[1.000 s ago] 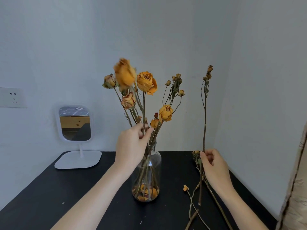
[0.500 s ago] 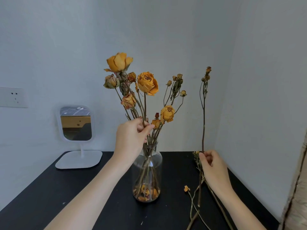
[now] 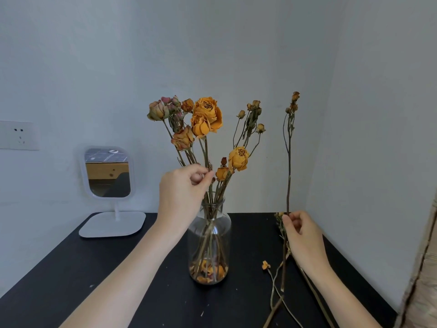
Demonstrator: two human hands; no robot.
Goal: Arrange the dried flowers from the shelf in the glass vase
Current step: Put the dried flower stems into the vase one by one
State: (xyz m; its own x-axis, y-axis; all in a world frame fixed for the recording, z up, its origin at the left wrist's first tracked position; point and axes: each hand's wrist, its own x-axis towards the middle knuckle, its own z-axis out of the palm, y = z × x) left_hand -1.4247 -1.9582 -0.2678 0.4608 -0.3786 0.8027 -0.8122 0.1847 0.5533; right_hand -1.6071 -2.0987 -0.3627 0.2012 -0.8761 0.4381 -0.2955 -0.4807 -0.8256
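Orange and faded, the dried flowers (image 3: pixel 205 119) stand bunched in the glass vase (image 3: pixel 209 242). Their heads fan out above the left hand (image 3: pixel 182 195) and their stems run down past it into the neck. That hand pinches a stem or two between thumb and fingertips just above the vase mouth. Well off to its right, the right hand (image 3: pixel 303 233) grips a long thin stem (image 3: pixel 288 166) low down and holds it upright, with small buds at the top and the cut end hanging below the hand over the desk (image 3: pixel 94 280). More loose stems (image 3: pixel 275 287) lie on the desk under and beside that hand.

To my eye the job now is to settle the bunch and make room for the tall one. The pinched stems want a light hold, since dried heads shed easily, and a gentle push sideways to open a gap at the neck. The long stem should then go in cut end first, straight down, so it does not snag the others or tip the vase. Beyond the left hand, on its far side, a white mirror (image 3: pixel 107 172) stands on the desk.
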